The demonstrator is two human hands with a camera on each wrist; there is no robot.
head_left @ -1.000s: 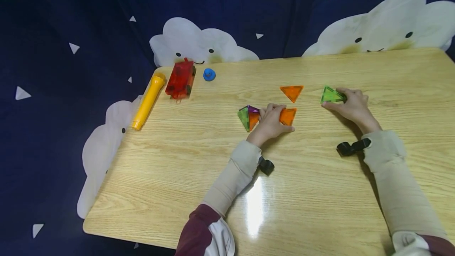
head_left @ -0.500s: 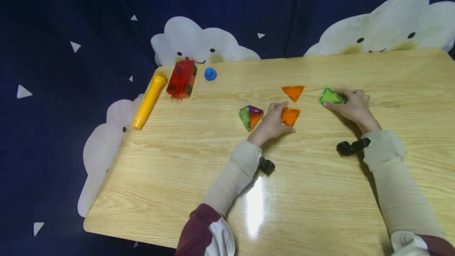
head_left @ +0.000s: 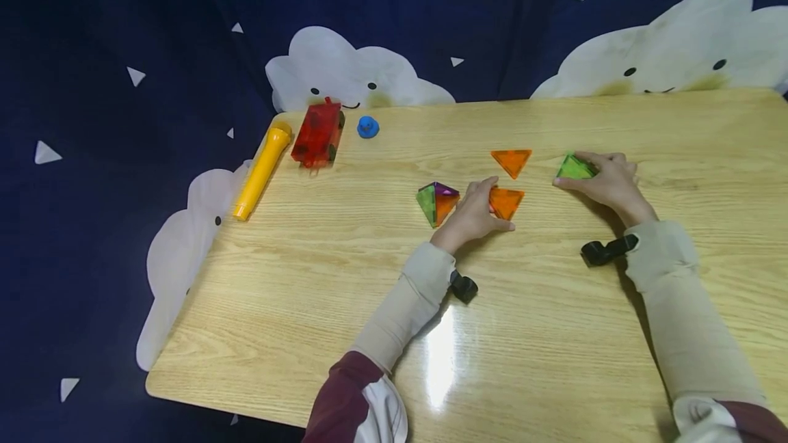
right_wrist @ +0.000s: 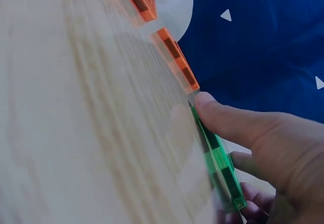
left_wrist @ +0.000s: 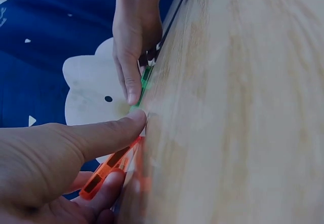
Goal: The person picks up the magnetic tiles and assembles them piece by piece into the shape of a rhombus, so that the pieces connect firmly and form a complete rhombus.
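Note:
Near the middle of the table, my left hand [head_left: 473, 216] holds an orange triangular magnetic tile [head_left: 507, 204] by its left side. The left wrist view shows this tile [left_wrist: 104, 176] tilted, with fingers under it. Further right, my right hand [head_left: 608, 184] pinches a green triangular magnetic tile [head_left: 574, 167] between thumb and fingers; its right part is hidden behind the fingers. Another orange triangular tile [head_left: 512, 161] lies flat between and beyond the hands. Just left of my left hand stands a pyramid-like piece [head_left: 436, 204] of green, purple and orange tiles.
A yellow toy microphone [head_left: 263, 171] lies along the table's left edge. Beside it are a red translucent toy car [head_left: 319, 135] and a small blue rubber duck [head_left: 368, 127]. A dark blue curtain [head_left: 492, 12] with white clouds borders the table [head_left: 295, 333] behind and left.
My right hand has shifted slightly left with the green tile, its fingers covering more of it. The orange tile at my left hand has edged right, away from the pyramid-like piece.

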